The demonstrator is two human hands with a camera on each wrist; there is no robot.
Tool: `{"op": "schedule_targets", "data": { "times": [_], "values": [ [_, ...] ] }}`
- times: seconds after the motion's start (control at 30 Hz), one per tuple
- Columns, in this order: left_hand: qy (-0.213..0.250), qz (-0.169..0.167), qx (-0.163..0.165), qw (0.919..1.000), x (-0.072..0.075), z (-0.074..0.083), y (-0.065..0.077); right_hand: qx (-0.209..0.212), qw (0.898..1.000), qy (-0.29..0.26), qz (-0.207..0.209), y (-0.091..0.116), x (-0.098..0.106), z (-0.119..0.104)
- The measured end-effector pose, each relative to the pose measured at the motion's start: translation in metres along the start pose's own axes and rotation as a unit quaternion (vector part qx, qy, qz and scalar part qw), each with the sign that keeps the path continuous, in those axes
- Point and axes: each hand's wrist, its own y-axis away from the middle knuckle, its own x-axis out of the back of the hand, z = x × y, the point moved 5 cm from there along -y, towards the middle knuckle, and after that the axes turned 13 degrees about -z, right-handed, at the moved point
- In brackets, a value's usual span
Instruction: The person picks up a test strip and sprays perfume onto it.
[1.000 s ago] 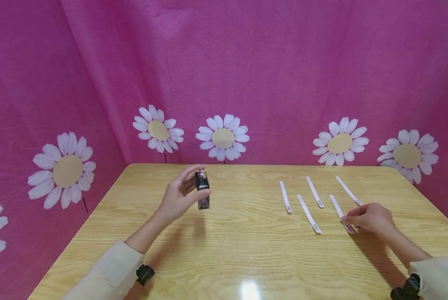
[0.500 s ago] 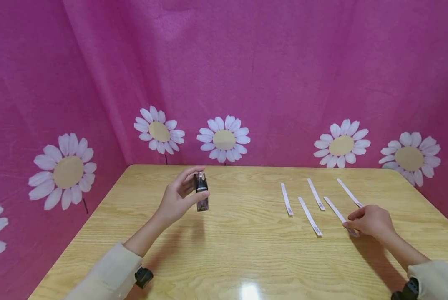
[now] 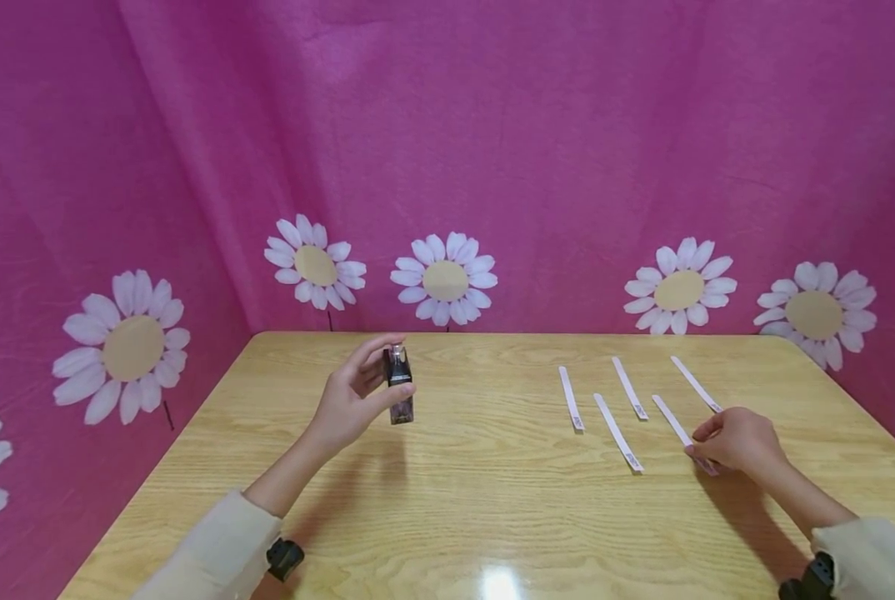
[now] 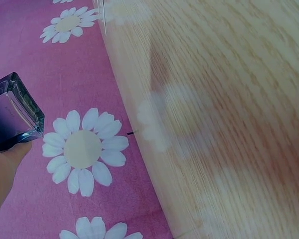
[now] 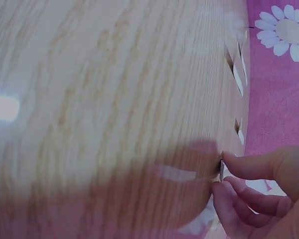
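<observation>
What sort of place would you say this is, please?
Probably a screened-off indoor recording spot: pink daisy-print cloth hangs behind a wood-grain table, and black wrist devices are worn.

Wearing cream sleeves [image 3: 211, 546], ending in plain cuffs [image 3: 256, 512], carrying small black devices [image 3: 286, 558] beside both cuffs, leaving hands [image 3: 346, 407] bare

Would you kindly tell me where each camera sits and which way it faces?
Head: worn on the head, facing forward and down over the table toward the pink curtain; left hand, right hand and both sleeves show.
Left wrist: on the left wrist, facing past the bottle to curtain and table; part of the left hand shows at the edge.
Right wrist: on the right wrist, facing across the table; the right hand shows, pinching a white strip.
Shared: head and left wrist views both show the bottle.
</observation>
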Motion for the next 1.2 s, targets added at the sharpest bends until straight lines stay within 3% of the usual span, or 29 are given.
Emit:
{"op": "schedule_targets", "data": {
  "times": [0.5,0.73,1.0,1.2],
  "values": [
    [-0.002,0.004,-0.006,1.0,0.001,0.001,0.001,-0.022,0.998,-0.059,-0.019,0.001,-0.001,-0.002],
    [-0.006,-0.001,-0.008,0.9999,0.0,0.001,0.0,-0.01,0.995,-0.089,-0.032,0.0,-0.003,0.0],
    [-0.007,-0.005,-0.002,1.0,-0.001,0.001,-0.002,0.03,0.979,-0.185,-0.085,-0.005,-0.005,0.007],
    [-0.011,-0.006,0.002,0.9999,-0.001,0.0,-0.002,0.056,0.955,-0.262,-0.124,-0.007,-0.002,0.01]
  ]
}}
